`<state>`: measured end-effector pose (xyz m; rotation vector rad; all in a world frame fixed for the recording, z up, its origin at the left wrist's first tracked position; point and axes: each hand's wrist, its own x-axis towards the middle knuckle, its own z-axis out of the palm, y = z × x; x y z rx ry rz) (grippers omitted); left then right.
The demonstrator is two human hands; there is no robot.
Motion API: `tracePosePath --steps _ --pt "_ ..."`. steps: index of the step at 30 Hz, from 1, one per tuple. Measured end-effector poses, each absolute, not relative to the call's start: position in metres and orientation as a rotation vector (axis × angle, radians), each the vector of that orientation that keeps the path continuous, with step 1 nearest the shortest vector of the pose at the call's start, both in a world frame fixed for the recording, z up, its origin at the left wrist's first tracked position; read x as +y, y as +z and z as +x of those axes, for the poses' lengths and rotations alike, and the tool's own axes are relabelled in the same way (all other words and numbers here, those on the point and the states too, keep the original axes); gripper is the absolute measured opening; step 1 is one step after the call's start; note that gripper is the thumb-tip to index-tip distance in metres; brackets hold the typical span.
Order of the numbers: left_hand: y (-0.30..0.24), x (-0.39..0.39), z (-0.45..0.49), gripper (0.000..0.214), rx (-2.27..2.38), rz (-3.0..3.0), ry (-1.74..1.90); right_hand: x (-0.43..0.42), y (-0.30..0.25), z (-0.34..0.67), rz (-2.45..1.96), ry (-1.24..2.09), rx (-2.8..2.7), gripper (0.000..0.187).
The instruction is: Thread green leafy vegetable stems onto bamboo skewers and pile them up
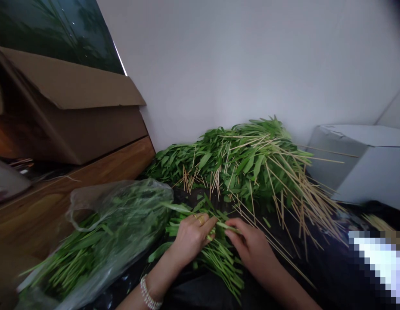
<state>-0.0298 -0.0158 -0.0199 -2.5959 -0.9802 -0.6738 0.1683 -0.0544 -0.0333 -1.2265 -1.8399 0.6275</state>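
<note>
My left hand [191,236], with a ring and a pearl bracelet, is closed in a pinch on a green leafy stem [178,208]. My right hand [249,245] pinches the same stem's other end just to the right. Both hands rest over a small loose bundle of green stems [219,262] on a black sheet [319,267]. Behind them lies a large heap of greens threaded on thin bamboo skewers [248,163].
A clear plastic bag of greens [106,241] lies at the left. A wooden ledge [90,176] carries a cardboard box [73,112]. A grey-white box [364,163] stands at the right by the white wall. A blurred patch sits at the lower right.
</note>
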Motion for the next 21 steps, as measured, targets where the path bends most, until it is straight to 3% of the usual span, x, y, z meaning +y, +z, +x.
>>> tracePosePath --steps 4,9,13,16,21 --pt "-0.023 -0.017 -0.025 0.011 -1.109 -2.615 -0.849 -0.055 -0.037 0.165 -1.159 0.359 -1.955 0.025" --pt "-0.016 -0.006 -0.031 0.018 -1.529 -2.587 -1.401 -0.054 -0.035 0.168 -1.145 0.322 -1.845 0.024" --pt "-0.007 0.009 -0.054 0.021 -1.809 -2.171 -1.828 -0.045 -0.032 0.182 -1.287 0.623 -1.536 0.024" --pt "-0.005 0.012 -0.061 0.023 -1.744 -2.163 -1.812 -0.038 -0.030 0.186 -1.239 0.926 -1.297 0.035" --pt "-0.006 0.006 -0.055 0.021 -1.567 -2.132 -1.701 -0.036 -0.025 0.184 -1.129 1.108 -1.110 0.048"
